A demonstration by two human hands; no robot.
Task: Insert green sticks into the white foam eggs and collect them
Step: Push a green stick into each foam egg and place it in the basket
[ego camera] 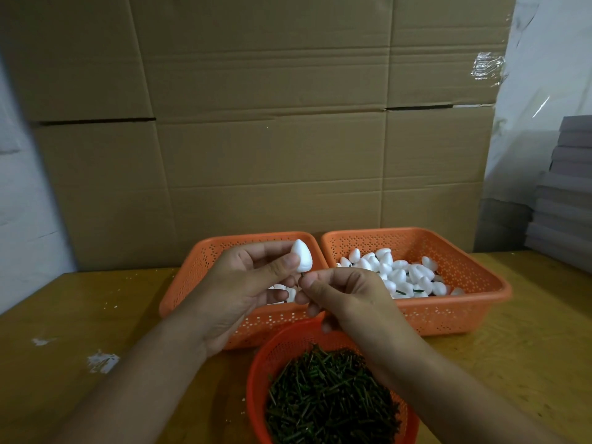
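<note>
My left hand (243,283) pinches a white foam egg (302,255), point up, above the left orange basket (198,267). My right hand (346,296) pinches a short green stick (301,277) whose top end meets the egg's flat underside. Only a sliver of the stick shows between my fingers. A round orange basket (266,357) full of green sticks (330,398) sits near the front edge under my right wrist. The right orange basket (464,274) holds several white eggs (403,274), some with green sticks showing.
Both rectangular baskets stand side by side on a yellowish wooden table (80,315) against a tall cardboard wall (272,139). A few eggs (282,291) lie in the left basket behind my hands. White foam crumbs (102,362) dot the table's left. Grey stacked sheets (563,193) rise at right.
</note>
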